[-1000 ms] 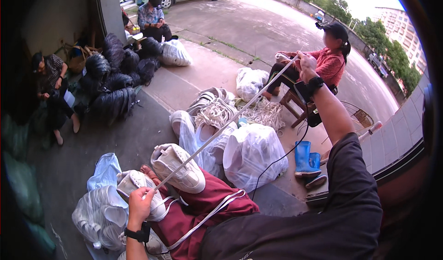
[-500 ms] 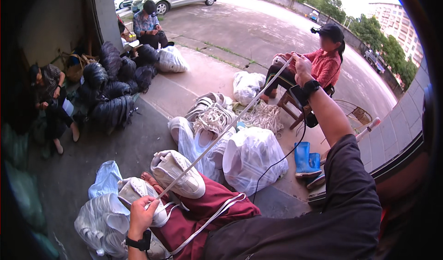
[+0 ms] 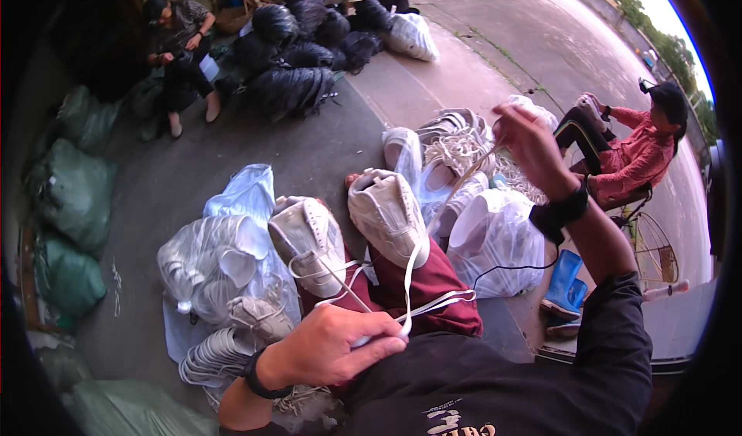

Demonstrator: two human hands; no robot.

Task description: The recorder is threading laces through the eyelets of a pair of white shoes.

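Note:
My left hand [image 3: 328, 347] is low in front of my shirt, thumb and fingers closed on a white shoelace [image 3: 409, 297]. From that pinch the lace runs up past the right-hand sneaker to my raised right hand [image 3: 533, 148], whose slightly blurred fingers hold it near the tips. Two beige sneakers stand side by side over my dark red trousers [image 3: 433, 281]: a left one [image 3: 308, 243] with loose lace about its heel, and a right one [image 3: 388, 213]. Another loop of lace lies across the trousers.
Clear bags of shoes stand left [image 3: 212, 262] and right [image 3: 495, 239] of my legs. Beyond is a heap of laces [image 3: 460, 154]. Blue boots [image 3: 564, 289] stand at right, green sacks [image 3: 73, 196] at left, black bundles [image 3: 290, 88] behind. Seated people [image 3: 630, 154] work nearby. A black cable hangs from my right wrist.
My view has swung left and down. My left hand has come in toward my shirt, and my right hand has lowered. The lace, stretched straight between them before, now bends beside the right sneaker.

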